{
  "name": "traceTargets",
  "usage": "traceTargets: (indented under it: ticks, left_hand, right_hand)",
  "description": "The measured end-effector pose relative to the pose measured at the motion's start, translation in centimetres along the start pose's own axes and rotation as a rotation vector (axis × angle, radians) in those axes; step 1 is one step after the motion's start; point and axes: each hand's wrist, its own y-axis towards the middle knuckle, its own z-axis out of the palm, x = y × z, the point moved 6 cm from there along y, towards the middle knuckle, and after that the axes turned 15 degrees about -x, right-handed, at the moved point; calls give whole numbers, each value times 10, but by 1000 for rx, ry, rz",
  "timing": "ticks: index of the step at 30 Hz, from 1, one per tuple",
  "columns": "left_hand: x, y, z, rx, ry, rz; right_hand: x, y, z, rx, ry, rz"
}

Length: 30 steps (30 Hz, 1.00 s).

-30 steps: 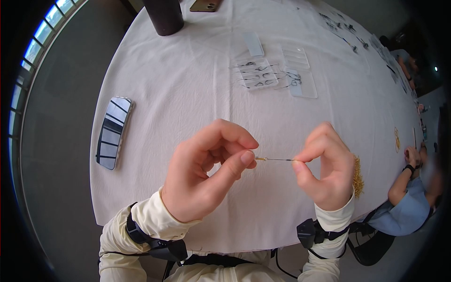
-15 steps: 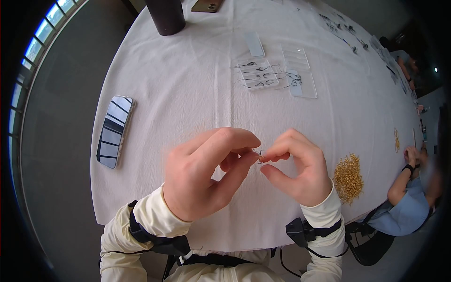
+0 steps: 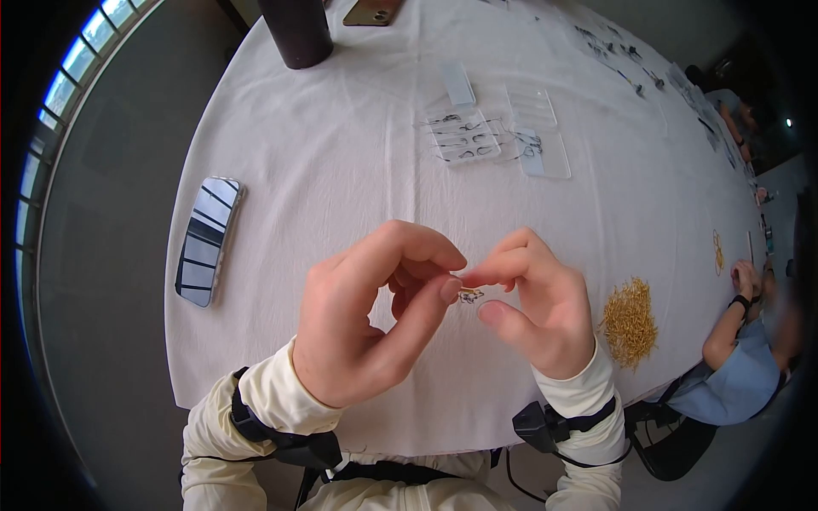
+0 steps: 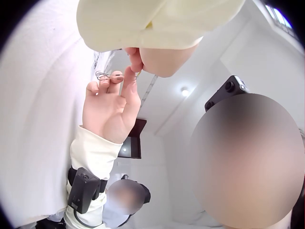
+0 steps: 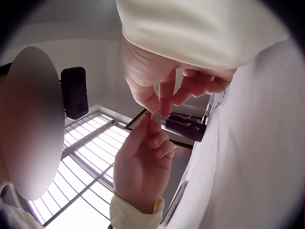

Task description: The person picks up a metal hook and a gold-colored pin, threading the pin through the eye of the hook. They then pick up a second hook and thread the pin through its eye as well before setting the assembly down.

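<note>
In the head view my left hand pinches a small gold-coloured piece between thumb and forefinger, above the tablecloth. Thin dark wire loops hang by it; in the left wrist view the wire loops stick out past the fingertips. My right hand comes in from the other side. Its forefinger reaches the left fingertips at the piece, while its thumb stands apart below, the fingers loosely bent. The right wrist view has both hands' fingertips meeting, and they hide most of the piece.
A pile of small gold pieces lies right of my right hand. Farther back are a clear compartment box with dark wire loops and a clear lid. A phone lies left, a dark cup behind. Another person's arm is at right.
My right hand has moved left, from holding the drawn-out dark wire end to the left fingertips. Its thumb has come away, and the wire now hangs in loops. The gold pile has come into fuller view.
</note>
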Motion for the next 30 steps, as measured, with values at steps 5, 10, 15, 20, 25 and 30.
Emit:
traceTargets:
  ticks: [5,10,15,20,25,30]
  left_hand:
    - [2,-1,1,14,-53,-55]
    - [2,-1,0,-17,-69,-12]
    - [2,-1,-2,-42,-123,-32]
    - [4,-1,-2,-68,-159,-62]
    - [2,-1,-2,-34,-151,-35]
    - [4,-1,-2,-45,-141,-45]
  right_hand:
    - [-5,-7,4,-6,38,23]
    - [1,-9,6,-6,110,61]
    - [1,-10,6,4,116,97]
    - [0,-9,5,36,111,83]
    - [2,-8,5,7,81,67]
    - [2,-12,6,-16,60,132]
